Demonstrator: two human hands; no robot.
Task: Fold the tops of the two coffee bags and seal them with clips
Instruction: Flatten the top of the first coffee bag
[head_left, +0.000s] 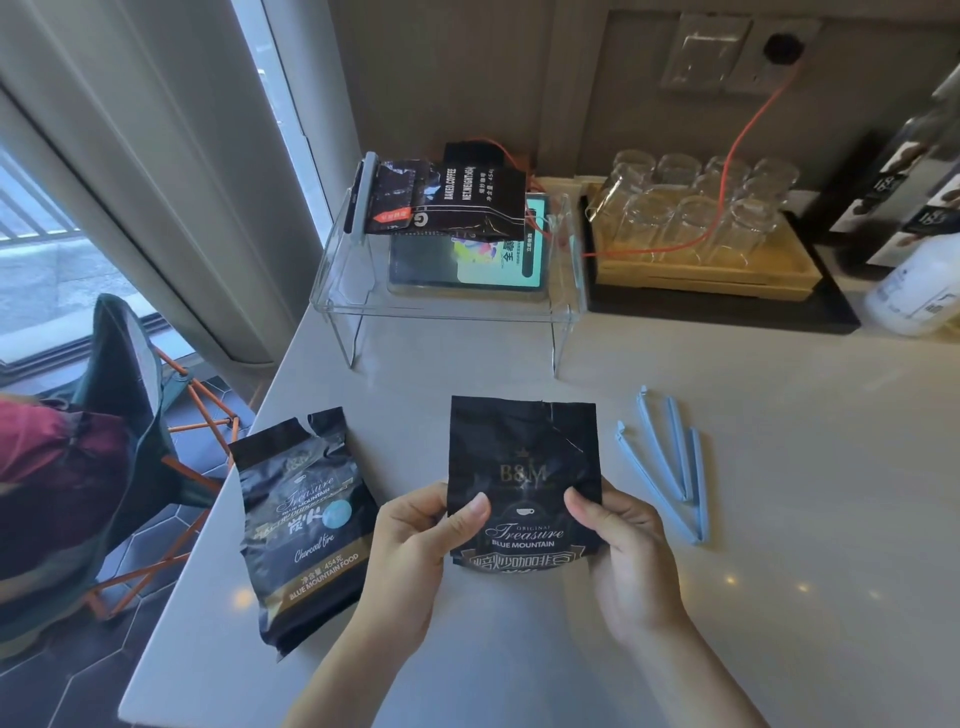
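Observation:
A black coffee bag (522, 457) with gold lettering stands upright at the counter's middle, its torn top flat and unfolded. My left hand (415, 545) pinches its left edge and my right hand (623, 545) pinches its right edge, thumbs on the front. A second black coffee bag (304, 519) lies flat on the counter to the left, its top torn open and ragged. Two light blue sealing clips (670, 467) lie open in V shapes on the counter to the right of the held bag, apart from both hands.
A clear acrylic shelf (447, 291) stands behind, bearing a third coffee bag (452, 200) and covering a lit tablet (467, 265). A wooden tray of glasses (696, 218) sits back right with an orange cable across it. A white bottle (919, 286) stands far right. The counter's edge (208, 519) runs along the left.

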